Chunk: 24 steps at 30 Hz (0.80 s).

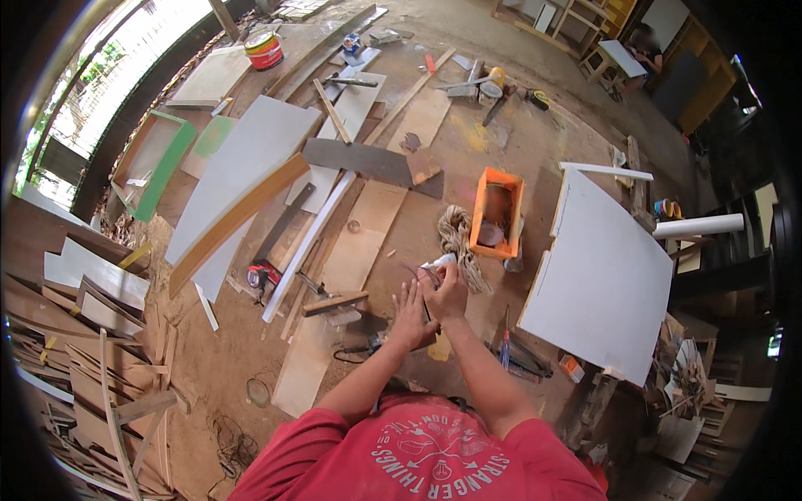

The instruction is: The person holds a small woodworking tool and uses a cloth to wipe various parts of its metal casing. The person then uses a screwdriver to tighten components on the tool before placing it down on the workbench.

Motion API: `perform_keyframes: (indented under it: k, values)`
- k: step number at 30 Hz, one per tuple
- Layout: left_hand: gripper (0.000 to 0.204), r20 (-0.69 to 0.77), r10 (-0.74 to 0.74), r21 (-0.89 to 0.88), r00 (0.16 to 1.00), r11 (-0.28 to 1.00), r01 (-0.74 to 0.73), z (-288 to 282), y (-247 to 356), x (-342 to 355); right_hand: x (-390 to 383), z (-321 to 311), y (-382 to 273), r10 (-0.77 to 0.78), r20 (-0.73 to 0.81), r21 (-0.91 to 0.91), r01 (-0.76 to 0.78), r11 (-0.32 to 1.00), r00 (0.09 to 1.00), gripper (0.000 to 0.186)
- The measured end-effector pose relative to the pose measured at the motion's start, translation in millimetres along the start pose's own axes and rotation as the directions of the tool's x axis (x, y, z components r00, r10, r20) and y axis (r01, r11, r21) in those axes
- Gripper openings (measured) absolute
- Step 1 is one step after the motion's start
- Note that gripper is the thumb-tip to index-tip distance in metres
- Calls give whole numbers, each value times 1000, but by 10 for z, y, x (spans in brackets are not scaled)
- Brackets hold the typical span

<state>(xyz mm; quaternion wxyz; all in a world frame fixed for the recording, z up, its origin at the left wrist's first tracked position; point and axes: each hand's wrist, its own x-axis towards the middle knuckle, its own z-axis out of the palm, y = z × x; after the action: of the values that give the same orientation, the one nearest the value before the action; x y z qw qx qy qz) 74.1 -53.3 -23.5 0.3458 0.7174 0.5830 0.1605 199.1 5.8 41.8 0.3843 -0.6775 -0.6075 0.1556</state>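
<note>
Near the middle, my left hand [409, 316] lies with its fingers stretched out flat against the side of my right hand. My right hand [448, 294] is closed, and a small white object [440, 261] sticks out past its fingers. A thin dark strip or cord shows beside the fingers; its kind is unclear. Just beyond the hands lies a twisted bundle of beige rope or rag [456, 232]. Right of it stands an orange open box [499, 213] with a dark inside and a pale round thing in it. Left of my hands is a tool with a wooden handle [335, 303].
A large white panel [603, 271] lies to the right, with a screwdriver [505, 348] nearer me. To the left are wooden boards [364, 225], white sheets [259, 154], a red tape measure [263, 275] and a green-edged tray [161, 171]. A person [643, 50] sits far right.
</note>
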Motion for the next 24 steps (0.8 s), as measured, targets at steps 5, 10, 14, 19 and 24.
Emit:
perform_keyframes:
  k: [5, 10, 14, 19, 24]
  values:
    - [117, 55, -49, 90, 997, 995, 44, -4, 57, 42, 113, 426, 242, -54, 63, -204, 66, 977, 997, 57]
    - [107, -9, -75, 73, 997, 994, 75, -108, 254, 9, 134, 594, 355, -20, 138, -322, 64, 945, 990, 64]
    - [102, -49, -123, 13, 991, 992, 124, -151, 306, -18, 150, 686, 444, 9, 170, -342, 50, 938, 985, 68]
    - [97, -84, -119, 5, 989, 993, 120, -166, 338, -23, 181, 776, 486, 48, 168, -371, 18, 929, 985, 70]
    - [97, -112, -86, 48, 990, 995, 92, -132, 345, 23, 178, 664, 481, -11, 60, -434, 36, 900, 998, 72]
